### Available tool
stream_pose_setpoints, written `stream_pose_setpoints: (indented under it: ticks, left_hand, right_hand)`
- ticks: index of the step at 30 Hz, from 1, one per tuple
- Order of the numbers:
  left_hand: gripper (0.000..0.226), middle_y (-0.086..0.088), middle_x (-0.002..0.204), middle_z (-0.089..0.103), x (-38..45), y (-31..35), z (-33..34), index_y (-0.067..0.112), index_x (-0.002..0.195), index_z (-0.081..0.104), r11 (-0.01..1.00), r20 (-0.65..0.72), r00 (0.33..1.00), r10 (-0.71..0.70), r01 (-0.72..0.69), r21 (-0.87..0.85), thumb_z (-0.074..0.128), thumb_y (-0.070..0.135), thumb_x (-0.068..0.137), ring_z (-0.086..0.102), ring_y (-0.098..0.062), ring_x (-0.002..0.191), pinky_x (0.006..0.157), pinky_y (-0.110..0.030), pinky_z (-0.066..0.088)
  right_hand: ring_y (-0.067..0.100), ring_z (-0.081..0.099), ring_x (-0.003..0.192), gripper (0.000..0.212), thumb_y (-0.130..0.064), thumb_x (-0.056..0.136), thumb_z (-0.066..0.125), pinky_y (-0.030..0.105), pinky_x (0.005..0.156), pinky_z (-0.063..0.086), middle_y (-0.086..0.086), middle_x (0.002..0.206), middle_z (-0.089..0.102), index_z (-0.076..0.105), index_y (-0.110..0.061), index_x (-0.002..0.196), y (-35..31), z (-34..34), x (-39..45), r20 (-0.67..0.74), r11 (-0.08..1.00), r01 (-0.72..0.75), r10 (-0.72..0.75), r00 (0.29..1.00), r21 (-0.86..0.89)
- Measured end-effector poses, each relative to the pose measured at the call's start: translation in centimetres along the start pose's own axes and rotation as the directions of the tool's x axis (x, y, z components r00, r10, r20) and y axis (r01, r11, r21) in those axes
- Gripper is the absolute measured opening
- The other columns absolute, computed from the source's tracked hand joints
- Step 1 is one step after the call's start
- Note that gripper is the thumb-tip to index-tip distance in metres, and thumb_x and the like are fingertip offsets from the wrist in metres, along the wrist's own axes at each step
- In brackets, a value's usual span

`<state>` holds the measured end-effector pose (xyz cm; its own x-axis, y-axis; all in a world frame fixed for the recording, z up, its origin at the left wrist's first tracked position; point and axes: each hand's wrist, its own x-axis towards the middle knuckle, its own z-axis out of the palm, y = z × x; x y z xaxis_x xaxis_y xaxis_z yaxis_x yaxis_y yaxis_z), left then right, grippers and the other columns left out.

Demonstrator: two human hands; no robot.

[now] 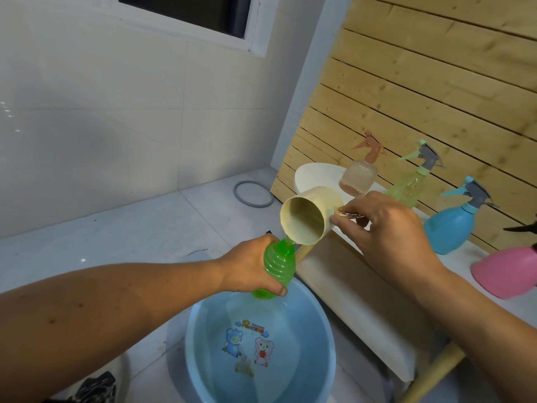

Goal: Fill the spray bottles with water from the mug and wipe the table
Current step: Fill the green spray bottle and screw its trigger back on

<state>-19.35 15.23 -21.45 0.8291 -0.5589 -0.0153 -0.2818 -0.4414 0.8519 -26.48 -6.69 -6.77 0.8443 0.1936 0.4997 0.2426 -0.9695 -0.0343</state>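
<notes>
Green bottle (278, 261) gripped by left hand (252, 264), mid-fill from mug (311, 218) tipped in right hand (389, 228); table (348, 286) unwiped.

Both bare forearms extended forward, each hand closed round an object.

The left hand (250, 266) reaches in from the lower left, back of the hand upward, fingers wrapped round a green bottle (277, 264) with the thumb low on its near side. The right hand (389, 228) enters from the lower right and sits higher, wrist bent, fingers curled on the handle of a tilted mug (308, 219), thumb towards its wall.
</notes>
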Motion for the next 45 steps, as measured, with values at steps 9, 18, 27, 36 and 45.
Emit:
stream_pose_setpoints:
  ticks: [9,18,27,36,45]
  left_hand:
    - [0.082,0.013,0.113,0.063,0.0,0.0,0.1,0.033,0.130,0.050,1.000,-0.006,1.000,0.003,-0.003,-0.003,0.098,0.035,0.064,0.063,-0.006,0.102,0.081,-0.023,0.055]
    - [0.081,0.013,0.113,0.064,-0.1,0.2,0.0,0.034,0.128,0.051,1.000,-0.013,1.000,-0.003,0.003,-0.003,0.098,0.036,0.063,0.064,-0.006,0.102,0.083,-0.026,0.056]
    - [0.087,0.013,0.117,0.061,-0.6,0.4,-0.4,0.035,0.133,0.047,1.000,-0.026,1.000,-0.006,0.005,-0.013,0.098,0.035,0.063,0.062,-0.006,0.106,0.089,-0.027,0.056]
    - [0.091,0.012,0.114,0.064,-0.5,1.1,-0.9,0.034,0.130,0.046,1.000,-0.026,1.000,-0.011,0.011,0.002,0.100,0.040,0.057,0.064,-0.007,0.104,0.090,-0.031,0.058]
    - [0.083,0.013,0.111,0.065,-0.7,1.7,-0.7,0.037,0.124,0.049,1.000,-0.001,1.000,0.004,-0.004,0.001,0.100,0.037,0.059,0.066,-0.005,0.100,0.079,-0.020,0.055]
  right_hand:
    - [0.021,0.061,0.094,0.020,-0.038,0.092,0.072,0.024,0.067,0.031,-0.003,0.080,0.061,0.073,-0.019,0.089,-0.3,-0.4,-0.1,-0.024,0.999,0.046,-0.047,0.999,-0.029]
    - [0.021,0.062,0.098,0.020,-0.040,0.093,0.070,0.025,0.066,0.033,-0.003,0.082,0.062,0.074,-0.021,0.092,-0.3,-0.4,-0.2,-0.017,0.998,0.046,-0.047,0.999,-0.048]
    - [0.008,0.045,0.053,0.029,-0.046,0.087,0.075,0.030,0.055,0.037,-0.012,0.054,0.053,0.070,-0.021,0.075,0.9,-0.2,0.2,0.130,0.800,-0.456,0.442,0.888,0.390]
    - [0.022,0.054,0.073,0.022,-0.040,0.095,0.065,0.034,0.058,0.038,-0.002,0.078,0.059,0.069,-0.021,0.085,2.7,1.2,-1.1,-0.009,0.989,-0.030,0.029,1.000,-0.141]
    - [0.026,0.050,0.065,0.013,-0.014,0.087,0.070,0.037,0.065,0.027,0.004,0.074,0.053,0.061,-0.016,0.078,2.4,2.5,-2.2,0.053,0.809,0.331,-0.351,0.935,-0.486]
